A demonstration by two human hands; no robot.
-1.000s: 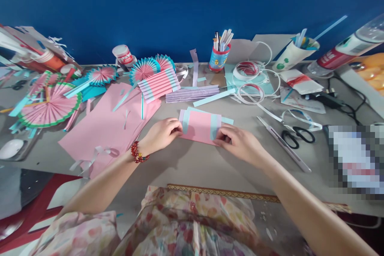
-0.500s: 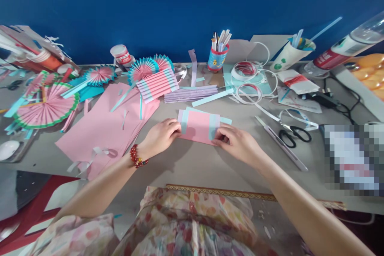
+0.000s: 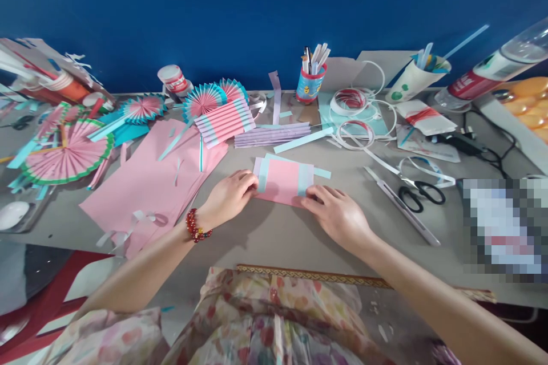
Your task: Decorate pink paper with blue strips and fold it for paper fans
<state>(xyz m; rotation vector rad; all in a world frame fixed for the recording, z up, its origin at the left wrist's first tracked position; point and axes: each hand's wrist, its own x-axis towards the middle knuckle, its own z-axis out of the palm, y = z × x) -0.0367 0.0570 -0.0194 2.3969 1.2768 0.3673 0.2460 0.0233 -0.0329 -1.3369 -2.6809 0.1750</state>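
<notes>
A small pink sheet of paper (image 3: 283, 175) with light blue and lilac bands at its sides lies on the table in front of me. My left hand (image 3: 238, 189) grips its left edge near the lower corner, thumb and fingers pressed together. At the lower right corner, my right hand (image 3: 336, 211) has its curled fingers and thumb on the paper's edge. Light blue strips (image 3: 323, 173) stick out from behind the sheet. Just beyond lies a stack of pleated lilac paper (image 3: 272, 135), beside a pleated pink and blue piece (image 3: 225, 121).
Large pink sheets (image 3: 149, 177) and paper fans (image 3: 71, 151) lie to the left. On the right are scissors (image 3: 422, 195), a utility knife (image 3: 402, 205), coiled white tape (image 3: 353, 102) and a bottle (image 3: 475, 82). A pen holder (image 3: 310, 86) stands by the blue wall.
My right hand has shifted slightly left and down along the paper's lower right corner, its fingers stretched a little further. My left hand and the sheet stay nearly in place.
</notes>
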